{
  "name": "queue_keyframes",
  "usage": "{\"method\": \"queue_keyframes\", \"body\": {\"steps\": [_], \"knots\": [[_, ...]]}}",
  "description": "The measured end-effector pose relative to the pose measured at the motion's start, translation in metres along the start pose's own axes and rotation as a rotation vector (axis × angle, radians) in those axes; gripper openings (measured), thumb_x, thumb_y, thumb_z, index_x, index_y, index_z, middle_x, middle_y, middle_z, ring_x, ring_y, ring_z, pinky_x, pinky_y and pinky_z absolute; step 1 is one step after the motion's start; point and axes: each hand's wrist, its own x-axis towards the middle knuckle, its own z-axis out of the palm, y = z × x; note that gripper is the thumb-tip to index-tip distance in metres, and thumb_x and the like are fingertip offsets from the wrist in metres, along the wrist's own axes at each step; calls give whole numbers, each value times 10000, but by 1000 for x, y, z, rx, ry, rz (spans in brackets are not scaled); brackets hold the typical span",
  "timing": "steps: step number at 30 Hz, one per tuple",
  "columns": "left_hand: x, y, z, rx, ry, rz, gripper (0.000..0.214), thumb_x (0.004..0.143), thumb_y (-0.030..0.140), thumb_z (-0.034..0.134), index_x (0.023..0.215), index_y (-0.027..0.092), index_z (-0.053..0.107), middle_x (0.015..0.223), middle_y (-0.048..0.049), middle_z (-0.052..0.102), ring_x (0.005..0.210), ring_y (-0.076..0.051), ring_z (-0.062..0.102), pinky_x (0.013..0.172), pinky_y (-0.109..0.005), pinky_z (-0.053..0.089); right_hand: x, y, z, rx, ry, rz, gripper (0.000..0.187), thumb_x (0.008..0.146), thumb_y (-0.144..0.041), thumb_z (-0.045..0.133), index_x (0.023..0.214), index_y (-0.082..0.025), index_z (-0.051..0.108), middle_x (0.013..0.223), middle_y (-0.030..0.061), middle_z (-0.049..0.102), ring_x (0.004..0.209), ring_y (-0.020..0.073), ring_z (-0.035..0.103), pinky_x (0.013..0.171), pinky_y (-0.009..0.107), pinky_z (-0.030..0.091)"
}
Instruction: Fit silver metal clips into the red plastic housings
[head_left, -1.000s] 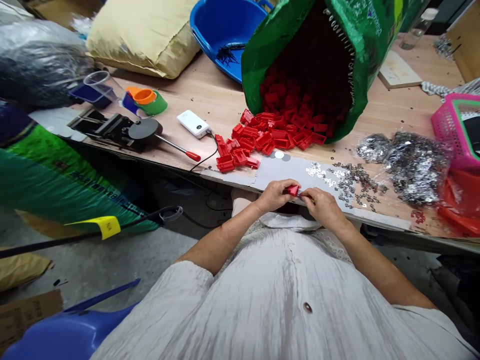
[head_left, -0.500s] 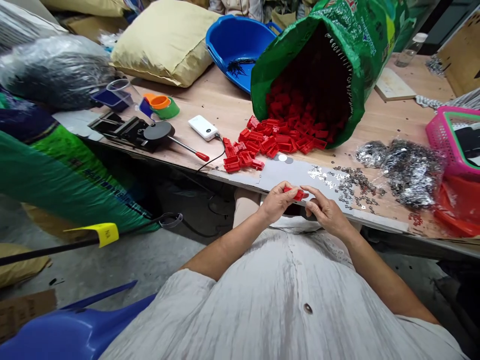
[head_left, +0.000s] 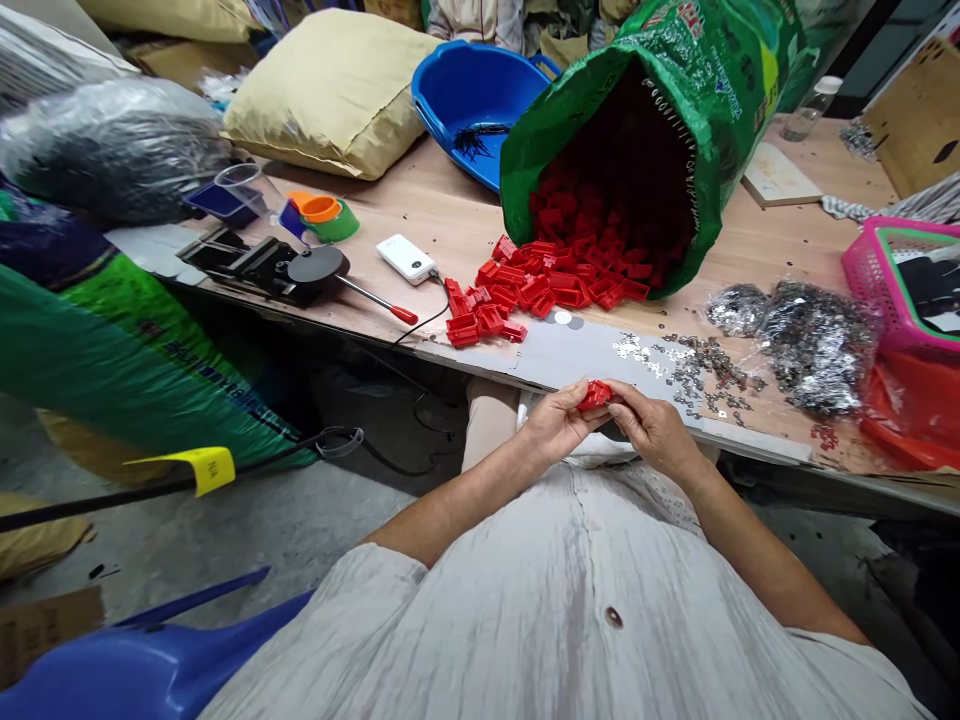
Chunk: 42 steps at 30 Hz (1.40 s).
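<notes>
A small red plastic part (head_left: 595, 395) sits between both of my hands at the table's near edge. My left hand (head_left: 556, 423) pinches it from the left, and my right hand (head_left: 651, 428) closes on it from the right. Behind them a pile of red plastic parts (head_left: 525, 290) spills from a tipped green sack (head_left: 660, 110). Small silver metal pieces (head_left: 694, 365) lie scattered just right of my hands.
Clear bags of metal pieces (head_left: 810, 335) lie at the right by a pink basket (head_left: 874, 285). A white power bank (head_left: 406, 258), a black hand press with a red-tipped lever (head_left: 300, 272), a blue basin (head_left: 469, 95) and a tan sack (head_left: 330, 90) stand at the back left.
My hands have stayed together on the red part and turned it slightly. The head view has shifted a little, so the table sits lower in the picture.
</notes>
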Motion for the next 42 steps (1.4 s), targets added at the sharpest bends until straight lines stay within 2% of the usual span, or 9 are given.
{"method": "queue_keyframes", "body": {"steps": [5,12,16,22,27,31,36,39,42], "knots": [[-1,-5,2,-51,-6,30,221,955,161,491,834,87,661,850,-92,721,831,-181,720,1037,-416,503,2,4,10,0,148,21,361,1014,-389,390,1190,-230,662,1054,50,748,824,201,706,724,294,498],[-1,-3,-18,26,-16,17,102,885,160,610,798,111,630,837,-81,719,866,-203,726,1064,-451,476,1,10,13,209,-31,98,395,1015,-442,377,1208,-253,666,822,14,716,748,174,668,686,268,475],[1,-1,-49,121,146,-83,106,817,100,666,777,129,572,792,-70,695,855,-235,727,971,-477,525,-4,20,10,125,-59,196,421,1015,-449,357,1237,-245,650,627,-19,624,573,151,579,600,268,424],[16,-6,-77,244,403,-100,275,754,41,710,954,145,554,799,-28,648,651,-160,684,781,-355,582,-1,57,-11,-205,212,309,284,937,-364,508,1094,-199,678,1014,90,711,891,226,644,779,332,462],[10,-4,-72,323,378,-116,367,734,97,762,1052,165,594,948,-54,672,741,-159,707,789,-308,580,13,74,-24,-487,214,409,216,921,-315,529,994,-202,698,1018,102,693,907,243,613,737,339,426],[-3,6,-63,462,154,-140,223,753,230,781,895,110,658,982,-123,695,870,-182,713,806,-270,567,26,73,-21,-547,159,430,192,919,-330,561,975,-207,697,1016,90,691,876,234,609,706,330,400],[-4,44,-57,862,124,323,190,766,297,735,869,151,671,816,-57,679,763,-179,677,658,-254,532,36,74,-18,-597,115,430,170,913,-338,580,928,-211,692,980,80,692,841,232,606,680,326,371],[2,80,-58,1273,317,754,182,814,258,659,984,202,695,998,-81,688,951,-220,645,901,-346,515,36,73,-18,-608,110,412,178,921,-325,558,898,-206,689,967,85,692,824,227,598,675,327,363],[8,109,-60,1685,500,976,339,827,200,614,1161,223,665,1346,-121,578,1327,-300,461,1170,-457,293,31,70,-19,-628,109,382,196,925,-336,545,903,-208,692,957,82,694,810,230,595,658,328,358]]}}
